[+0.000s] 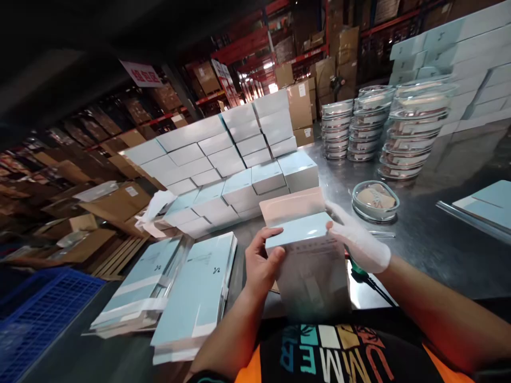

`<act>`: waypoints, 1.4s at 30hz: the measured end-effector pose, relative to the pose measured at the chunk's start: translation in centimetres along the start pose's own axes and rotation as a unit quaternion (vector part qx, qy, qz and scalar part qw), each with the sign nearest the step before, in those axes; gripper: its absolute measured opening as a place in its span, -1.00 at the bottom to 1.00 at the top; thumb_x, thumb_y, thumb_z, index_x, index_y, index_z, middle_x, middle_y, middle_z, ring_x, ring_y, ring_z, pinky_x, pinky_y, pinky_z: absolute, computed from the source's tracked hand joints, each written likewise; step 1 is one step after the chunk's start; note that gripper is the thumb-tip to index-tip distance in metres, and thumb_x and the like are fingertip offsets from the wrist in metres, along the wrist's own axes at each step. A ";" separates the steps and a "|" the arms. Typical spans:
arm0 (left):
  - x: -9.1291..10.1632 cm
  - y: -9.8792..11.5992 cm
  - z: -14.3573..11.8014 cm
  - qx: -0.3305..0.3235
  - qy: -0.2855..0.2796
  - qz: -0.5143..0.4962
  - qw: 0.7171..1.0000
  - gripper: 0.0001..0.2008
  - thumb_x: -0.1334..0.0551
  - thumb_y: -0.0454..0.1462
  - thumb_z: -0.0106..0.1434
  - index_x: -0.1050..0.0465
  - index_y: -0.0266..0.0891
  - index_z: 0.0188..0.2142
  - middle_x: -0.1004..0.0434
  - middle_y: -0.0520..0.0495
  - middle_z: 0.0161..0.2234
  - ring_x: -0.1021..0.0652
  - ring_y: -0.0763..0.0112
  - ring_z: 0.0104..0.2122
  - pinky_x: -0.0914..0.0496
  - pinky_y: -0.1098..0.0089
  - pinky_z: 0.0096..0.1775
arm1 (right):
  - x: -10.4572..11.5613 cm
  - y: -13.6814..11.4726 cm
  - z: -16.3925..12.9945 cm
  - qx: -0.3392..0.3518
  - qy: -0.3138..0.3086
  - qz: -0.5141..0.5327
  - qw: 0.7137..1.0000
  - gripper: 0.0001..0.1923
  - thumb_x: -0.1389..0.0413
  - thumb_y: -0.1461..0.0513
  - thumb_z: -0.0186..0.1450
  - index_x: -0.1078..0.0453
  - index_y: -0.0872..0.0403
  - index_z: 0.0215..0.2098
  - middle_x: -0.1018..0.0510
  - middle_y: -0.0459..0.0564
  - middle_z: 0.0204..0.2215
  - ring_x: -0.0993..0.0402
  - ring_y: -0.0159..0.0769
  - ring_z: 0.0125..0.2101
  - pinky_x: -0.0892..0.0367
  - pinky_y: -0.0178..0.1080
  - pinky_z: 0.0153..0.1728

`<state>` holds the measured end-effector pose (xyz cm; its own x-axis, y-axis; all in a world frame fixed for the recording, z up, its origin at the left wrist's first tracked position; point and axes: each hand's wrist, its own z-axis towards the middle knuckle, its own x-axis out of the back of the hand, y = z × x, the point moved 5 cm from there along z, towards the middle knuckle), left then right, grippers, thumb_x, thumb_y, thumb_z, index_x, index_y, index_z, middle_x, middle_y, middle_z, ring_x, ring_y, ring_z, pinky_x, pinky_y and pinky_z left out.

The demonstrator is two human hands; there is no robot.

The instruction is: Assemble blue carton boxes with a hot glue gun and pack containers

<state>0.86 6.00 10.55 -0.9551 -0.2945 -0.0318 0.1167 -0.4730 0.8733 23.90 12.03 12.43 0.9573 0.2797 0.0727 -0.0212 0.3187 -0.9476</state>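
Note:
A light-blue carton (313,276) stands upright in front of my body, with a pale flap (293,206) raised along its far edge. My bare left hand (263,258) grips the carton's left top edge, thumb on the near side. On the opposite side, my right hand (355,236), in a white glove with some bare fingertips showing, holds the right top edge. What the carton contains is hidden. Beneath my right wrist lies a green object (358,271) with a black cord, partly covered. A round clear-lidded container (375,201) sits on the metal table just past my right hand.
Two stacks of flat blue cartons (199,287) lie at left, near a blue crate (43,308). Several boxes form a wall (223,143) behind the work spot. Tall stacks of round containers (415,127) stand back right. A flat blue sheet (491,205) lies far right.

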 end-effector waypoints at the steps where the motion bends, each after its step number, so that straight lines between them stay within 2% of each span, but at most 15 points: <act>1: -0.2 0.3 -0.1 -0.022 -0.010 0.010 1.000 -0.39 -0.52 0.27 0.07 -0.72 -0.18 -0.18 -0.64 -0.12 -0.21 -0.62 0.16 -0.21 -0.49 0.28 -0.16 | -0.6 -0.7 -0.1 -0.006 -0.020 0.007 1.000 -0.33 -0.24 -0.23 0.32 -0.51 0.00 0.19 -0.68 0.12 0.14 -0.61 0.12 0.16 -0.53 0.13 0.20; 4: -0.8 1.0 -0.3 -0.071 -0.045 0.017 0.996 -0.46 -0.48 0.22 0.19 -0.71 -0.17 -0.17 -0.64 -0.17 -0.10 -0.66 0.10 -0.10 -0.53 0.23 -0.09 | -0.6 -1.2 -0.2 0.010 -0.040 0.005 0.999 -0.27 -0.33 -0.26 0.24 -0.52 0.01 0.16 -0.64 0.16 0.19 -0.52 0.22 0.26 -0.44 0.21 0.30; 7: -1.0 1.1 -0.4 -0.128 -0.029 -0.022 0.991 -0.56 -0.50 0.11 0.27 -0.60 -0.14 -0.09 -0.65 -0.19 0.02 -0.68 0.08 0.01 -0.55 0.20 -0.02 | 0.5 -0.3 -0.6 0.059 -0.055 -0.044 0.996 -0.15 -0.48 -0.25 0.09 -0.51 0.01 0.18 -0.53 0.21 0.33 -0.38 0.30 0.39 -0.35 0.25 0.38; 10: -0.8 1.3 -0.3 -0.195 -0.012 -0.068 0.978 -0.53 -0.53 -0.01 0.29 -0.49 -0.04 0.08 -0.68 -0.11 0.00 -0.69 0.14 0.04 -0.54 0.16 0.07 | 1.2 0.3 -1.5 0.104 -0.067 -0.099 0.987 -0.35 -0.47 -0.16 0.21 -0.54 -0.03 0.12 -0.35 0.19 0.48 -0.25 0.22 0.48 -0.28 0.23 0.43; 13: -1.1 2.1 -0.1 -0.254 -0.074 -0.013 0.964 -0.67 -0.49 -0.03 0.35 -0.63 -0.06 0.02 -0.68 -0.13 -0.03 -0.67 0.10 0.09 -0.53 0.07 0.15 | 1.2 -0.3 -2.4 0.147 -0.101 -0.097 0.979 -0.60 -0.35 -0.06 0.40 -0.60 -0.06 0.09 -0.32 0.15 0.51 -0.32 0.11 0.46 -0.41 0.14 0.35; 21: -0.9 3.0 0.5 -0.227 -0.113 0.049 0.966 -0.67 -0.37 0.10 0.40 -0.71 -0.06 -0.25 -0.76 -0.13 -0.18 -0.72 0.06 -0.06 -0.52 -0.19 0.19 | 1.2 -1.3 -2.2 0.214 -0.122 -0.107 0.963 -0.76 -0.28 0.04 0.48 -0.70 -0.17 0.05 -0.64 0.07 0.25 -0.57 -0.01 0.27 -0.53 0.07 0.26; 23: -0.5 3.6 1.1 -0.204 -0.142 0.071 0.966 -0.68 -0.41 0.09 0.36 -0.72 -0.06 -0.27 -0.77 -0.18 -0.16 -0.70 -0.02 0.03 -0.49 -0.21 0.22 | 0.9 -1.1 -2.3 0.239 -0.117 -0.131 0.955 -0.74 -0.24 0.07 0.51 -0.68 -0.19 0.10 -0.62 0.07 0.27 -0.57 -0.01 0.27 -0.52 0.07 0.27; 25: -0.4 4.8 1.9 -0.173 -0.191 0.139 0.956 -0.75 -0.51 0.01 0.28 -0.72 -0.08 -0.30 -0.77 -0.24 -0.09 -0.58 -0.16 0.23 -0.36 -0.25 0.32 | 0.0 -1.1 -2.7 0.277 -0.110 -0.169 0.940 -0.64 -0.21 0.10 0.53 -0.59 -0.20 0.26 -0.54 0.10 0.35 -0.49 -0.02 0.34 -0.45 0.08 0.33; 27: -0.9 6.3 2.5 -0.147 -0.254 0.217 0.931 -0.79 -0.59 -0.09 0.17 -0.71 -0.09 -0.29 -0.74 -0.27 0.02 -0.45 -0.27 0.35 -0.20 -0.29 0.40 | -1.4 -1.6 -3.2 0.324 -0.119 -0.202 0.917 -0.38 -0.20 0.10 0.54 -0.29 -0.16 0.52 -0.41 0.17 0.45 -0.38 -0.02 0.42 -0.36 0.10 0.39; 30: -2.1 8.3 2.4 -0.136 -0.345 0.274 0.887 -0.59 -0.63 -0.14 0.08 -0.71 -0.03 -0.07 -0.71 -0.24 0.03 -0.58 -0.23 0.17 -0.30 -0.20 0.32 | -3.0 -2.4 -3.6 0.359 -0.180 -0.203 0.893 0.01 -0.20 -0.02 0.53 0.30 -0.03 0.69 -0.23 0.29 0.54 -0.26 0.01 0.49 -0.30 0.10 0.43; 32: -2.2 8.9 2.3 -0.139 -0.365 0.289 0.874 -0.44 -0.63 -0.15 0.07 -0.67 0.01 0.09 -0.71 -0.20 0.00 -0.64 -0.13 0.01 -0.41 -0.10 0.21 | -1.9 -2.1 -2.7 0.328 -0.199 -0.184 0.905 0.01 -0.10 -0.11 0.56 0.37 0.00 0.69 -0.20 0.28 0.55 -0.27 0.00 0.49 -0.32 0.07 0.41; 35: 0.3 8.5 3.3 -0.124 -0.238 0.254 0.929 -0.31 -0.62 -0.08 0.07 -0.61 -0.04 0.20 -0.67 -0.21 0.03 -0.64 -0.07 -0.01 -0.50 0.04 0.10 | 4.0 0.9 0.3 0.210 -0.093 -0.257 0.939 -0.23 -0.02 -0.09 0.58 -0.05 0.04 0.62 -0.27 0.21 0.53 -0.28 0.01 0.48 -0.24 0.09 0.45; 38: 5.1 6.5 4.3 -0.106 0.038 0.128 0.985 -0.04 -0.60 -0.03 0.10 -0.33 -0.08 0.44 -0.63 -0.16 0.05 -0.64 0.09 -0.02 -0.51 0.15 0.11 | 12.6 5.9 2.5 0.055 0.116 -0.437 0.890 -0.49 -0.34 -0.05 0.32 -0.57 0.05 0.11 -0.43 0.23 0.43 -0.28 0.16 0.44 -0.11 0.19 0.49; 40: 7.0 3.7 4.3 -0.072 0.139 0.044 0.987 0.17 -0.62 -0.08 0.07 -0.06 -0.03 0.54 -0.59 -0.13 0.11 -0.63 0.20 0.01 -0.49 0.21 0.16 | 16.6 9.0 2.7 0.006 0.175 -0.462 0.869 -0.66 -0.43 0.01 0.21 -0.56 0.08 -0.26 -0.60 0.36 0.23 -0.35 0.34 0.34 -0.06 0.44 0.41; 42: 6.9 0.3 4.0 -0.002 0.129 -0.006 0.992 0.20 -0.63 -0.11 0.03 -0.04 0.00 0.53 -0.57 -0.15 0.16 -0.64 0.23 0.02 -0.52 0.24 0.11 | 19.0 10.9 2.1 -0.004 0.210 -0.467 0.859 -0.71 -0.39 0.07 0.24 -0.46 0.03 -0.44 -0.70 0.32 -0.01 -0.44 0.32 0.23 0.01 0.54 0.39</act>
<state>-6.82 7.14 12.53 -0.8547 -0.4917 -0.1667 0.1074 -0.4816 0.8698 41.23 22.75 4.11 0.5747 -0.4471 0.6855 0.8133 0.2190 -0.5390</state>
